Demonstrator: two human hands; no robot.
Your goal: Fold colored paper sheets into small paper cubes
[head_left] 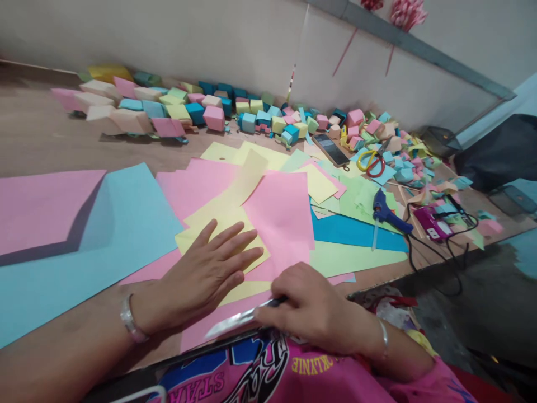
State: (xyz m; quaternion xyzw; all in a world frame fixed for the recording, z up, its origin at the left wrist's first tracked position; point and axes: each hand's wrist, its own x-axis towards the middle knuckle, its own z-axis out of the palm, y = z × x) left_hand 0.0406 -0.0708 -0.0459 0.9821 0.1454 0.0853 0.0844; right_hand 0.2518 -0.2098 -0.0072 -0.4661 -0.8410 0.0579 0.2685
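In the head view, your left hand (210,268) lay flat with the fingers spread, pressing on a yellow paper sheet (222,221) near the front edge of the table (37,134). Your right hand (312,308) was closed around a knife (239,320), and its blade pointed left over the pink sheet (281,218) just beside the left hand. To the right, a blue glue gun (384,212) lay on green paper, and scissors (371,162) and a phone (330,149) were farther back. Many folded paper cubes (213,117) stood along the wall.
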